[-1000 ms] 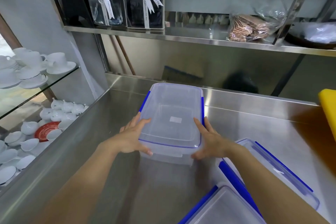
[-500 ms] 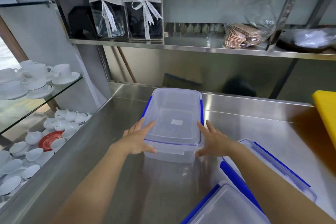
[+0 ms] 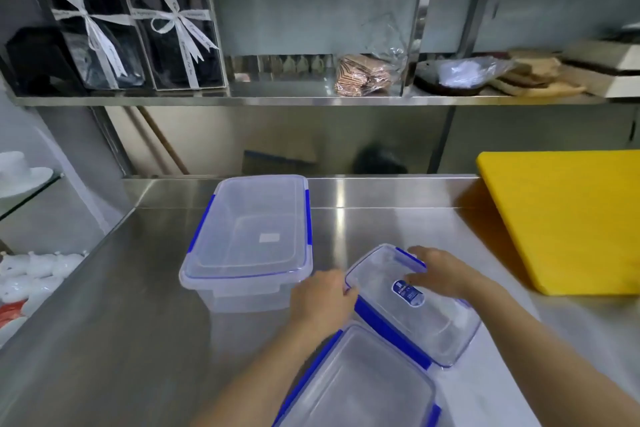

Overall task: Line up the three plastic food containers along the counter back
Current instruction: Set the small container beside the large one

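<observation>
Three clear plastic containers with blue clips stand on the steel counter (image 3: 121, 340). The large one (image 3: 249, 239) sits alone at the back, its far end near the counter's back edge. A second container (image 3: 426, 319) with a blue label lies nearer, angled to the right. My left hand (image 3: 320, 298) touches its near-left corner and my right hand (image 3: 438, 270) rests on its far end, fingers on the lid. The third container (image 3: 360, 381) is closest to me, cut off by the bottom edge and touching the second one.
A yellow cutting board (image 3: 568, 218) lies at the back right of the counter. Above is a steel shelf (image 3: 311, 100) with ribboned boxes (image 3: 138, 35) and wrapped items. White cups and teapots (image 3: 31, 270) fill glass shelves on the left.
Both hands let go of the large container, left at the counter back, and moved right and nearer onto the labelled container. The camera view shifted right.
</observation>
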